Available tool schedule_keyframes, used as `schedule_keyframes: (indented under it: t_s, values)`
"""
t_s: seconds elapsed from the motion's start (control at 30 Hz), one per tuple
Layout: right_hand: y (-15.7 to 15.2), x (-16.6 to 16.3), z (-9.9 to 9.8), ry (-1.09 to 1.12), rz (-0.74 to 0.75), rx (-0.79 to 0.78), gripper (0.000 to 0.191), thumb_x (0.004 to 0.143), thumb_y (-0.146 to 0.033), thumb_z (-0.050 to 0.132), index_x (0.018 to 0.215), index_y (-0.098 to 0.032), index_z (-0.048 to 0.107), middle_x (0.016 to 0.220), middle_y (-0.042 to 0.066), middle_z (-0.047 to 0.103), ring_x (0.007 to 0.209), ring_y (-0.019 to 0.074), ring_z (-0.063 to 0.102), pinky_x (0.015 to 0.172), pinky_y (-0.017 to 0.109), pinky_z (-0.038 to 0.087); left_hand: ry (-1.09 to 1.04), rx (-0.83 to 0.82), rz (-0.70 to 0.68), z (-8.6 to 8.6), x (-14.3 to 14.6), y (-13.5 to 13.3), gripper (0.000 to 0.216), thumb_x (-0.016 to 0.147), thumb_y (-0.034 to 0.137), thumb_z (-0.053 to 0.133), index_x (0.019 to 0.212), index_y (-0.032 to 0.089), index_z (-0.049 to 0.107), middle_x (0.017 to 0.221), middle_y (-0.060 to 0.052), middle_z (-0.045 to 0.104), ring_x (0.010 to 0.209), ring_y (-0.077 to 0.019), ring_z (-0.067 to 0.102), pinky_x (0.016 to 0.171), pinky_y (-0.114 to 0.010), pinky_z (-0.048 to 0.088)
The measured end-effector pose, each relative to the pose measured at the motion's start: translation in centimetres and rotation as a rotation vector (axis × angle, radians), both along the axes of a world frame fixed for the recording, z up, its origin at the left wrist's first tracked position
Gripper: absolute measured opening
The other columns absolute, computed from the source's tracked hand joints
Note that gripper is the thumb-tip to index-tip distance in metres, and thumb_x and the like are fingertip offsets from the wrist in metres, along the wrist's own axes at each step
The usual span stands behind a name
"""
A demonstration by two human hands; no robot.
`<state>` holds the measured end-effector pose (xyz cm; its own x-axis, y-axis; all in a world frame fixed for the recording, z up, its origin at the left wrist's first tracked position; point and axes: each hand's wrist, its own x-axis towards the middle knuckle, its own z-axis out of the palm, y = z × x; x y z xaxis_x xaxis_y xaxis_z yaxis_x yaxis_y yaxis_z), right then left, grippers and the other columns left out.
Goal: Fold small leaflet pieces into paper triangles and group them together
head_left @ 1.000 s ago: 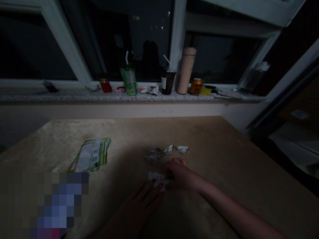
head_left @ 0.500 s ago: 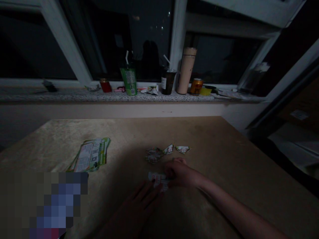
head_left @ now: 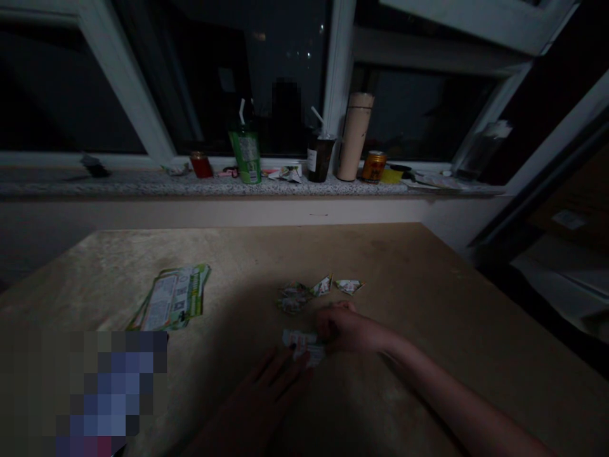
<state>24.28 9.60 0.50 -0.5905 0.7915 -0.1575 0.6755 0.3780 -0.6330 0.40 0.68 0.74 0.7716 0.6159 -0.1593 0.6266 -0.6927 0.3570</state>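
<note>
A small piece of printed wrapper, whitish with faint red print, lies on the table in front of me. My left hand is flat and open, its fingertips resting on the near left part of that wrapper. At its right edge is my right hand, closed with fingers curled; whatever they pinch is hidden. Just beyond sit folded wrapper triangles and a darker folded bundle, some of them touching. Shadow covers much of my left hand.
A stack of green and white printed wrappers lies on the table's left. The windowsill holds a green cup, a dark cup, a pink flask, an orange can and a red jar. The lower left corner is pixelated.
My right hand has shifted very slightly rightward, uncovering a little more of the wrapper's right edge. My left hand stays in place.
</note>
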Motion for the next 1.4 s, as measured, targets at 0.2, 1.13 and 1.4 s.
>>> schedule_keyframes:
  t_s: [0.2, 1.13, 1.4]
  values:
    - [0.3, 0.1, -0.3, 0.001, -0.005, -0.006, 0.018, 0.063, -0.010, 0.071, 0.077, -0.017, 0.061, 0.078, -0.004, 0.063, 0.082, 0.0164, 0.056, 0.091, 0.038, 0.027, -0.027, 0.001, -0.011, -0.1, 0.1, 0.2, 0.094, 0.080, 0.053, 0.066, 0.150, 0.032, 0.007, 0.155, -0.002, 0.013, 0.138, -0.0366, 0.019, 0.110, -0.054, 0.021]
    - [0.2, 0.4, 1.3, 0.025, 0.129, -0.031, 0.015, 0.068, -0.017, 0.074, 0.079, -0.018, 0.063, 0.075, -0.005, 0.061, 0.079, 0.0148, 0.057, 0.089, 0.034, 0.031, -0.021, 0.063, -0.056, -2.0, -0.6, 0.5, 0.090, 0.084, 0.058, 0.057, 0.151, 0.029, 0.003, 0.155, -0.003, 0.010, 0.138, -0.0365, 0.017, 0.111, -0.054, 0.018]
    - [-1.0, -1.4, 0.5, -0.162, 0.068, 0.183, 0.036, 0.062, -0.047, 0.077, 0.079, -0.018, 0.062, 0.091, 0.004, 0.062, 0.094, 0.0242, 0.050, 0.087, 0.040, 0.026, 0.004, 0.070, -0.068, -2.6, -0.6, 0.4, 0.085, 0.084, 0.056, 0.058, 0.150, 0.026, 0.014, 0.155, -0.005, 0.004, 0.139, -0.0384, 0.012, 0.110, -0.057, 0.017]
